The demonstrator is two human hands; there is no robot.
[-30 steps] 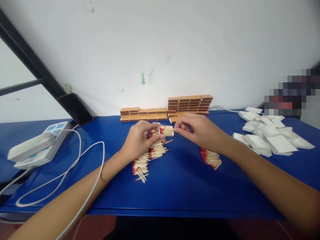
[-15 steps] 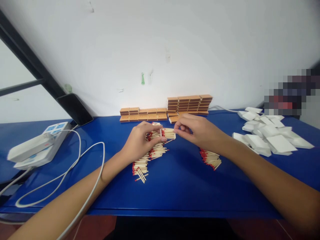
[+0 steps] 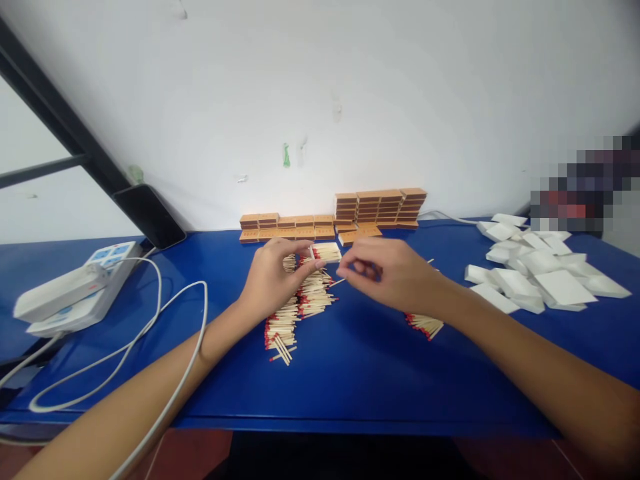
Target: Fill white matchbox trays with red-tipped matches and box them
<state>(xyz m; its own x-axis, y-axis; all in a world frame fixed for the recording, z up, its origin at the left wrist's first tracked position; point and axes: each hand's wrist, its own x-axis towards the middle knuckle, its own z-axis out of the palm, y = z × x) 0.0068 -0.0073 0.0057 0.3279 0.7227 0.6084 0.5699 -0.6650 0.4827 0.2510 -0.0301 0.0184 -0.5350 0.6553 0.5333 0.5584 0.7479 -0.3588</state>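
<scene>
My left hand holds a small white matchbox tray by its left end, thumb in front and fingers behind. Red-tipped matches lie inside the tray. My right hand is curled just right of the tray, thumb and forefinger pinched at the end of a single match. Under and beside my left hand spreads a pile of loose matches, partly hidden by it. A smaller heap of matches shows below my right wrist.
Orange-topped matchboxes are stacked along the wall. Many white trays lie heaped at the right. On the left are a white power strip, a looping cable and a dark phone leaning on the wall.
The tray has moved slightly left and away with my left hand. My right hand has come off the tray's right end and shifted left and down to the single match.
</scene>
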